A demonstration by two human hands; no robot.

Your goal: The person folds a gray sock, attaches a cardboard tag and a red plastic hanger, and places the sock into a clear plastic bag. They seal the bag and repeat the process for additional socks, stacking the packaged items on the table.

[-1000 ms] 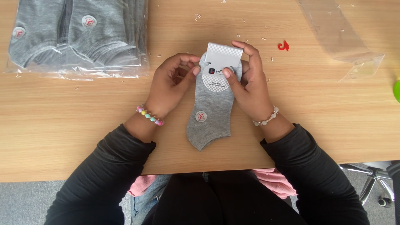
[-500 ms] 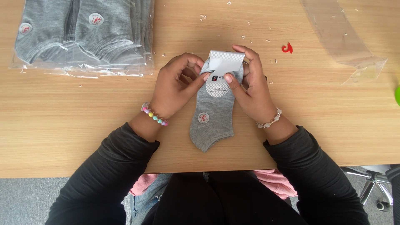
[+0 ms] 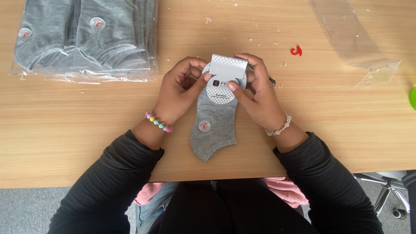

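Your left hand [image 3: 182, 89] and right hand [image 3: 255, 93] both pinch the card tag [image 3: 226, 73] at the top of a grey sock [image 3: 214, 125], fingers curled closed on it from either side. The sock lies flat on the table [image 3: 65, 130] between your wrists, toe toward you. A bag of socks [image 3: 86, 39] sits well beyond your left hand; a clear sleeve [image 3: 351, 37] lies beyond your right.

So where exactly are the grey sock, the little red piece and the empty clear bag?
grey sock [image 3: 214, 130], head view, on the flat foot part below the round label.
little red piece [image 3: 296, 51], head view, on its middle.
empty clear bag [image 3: 351, 34], head view, on the middle of the plastic.
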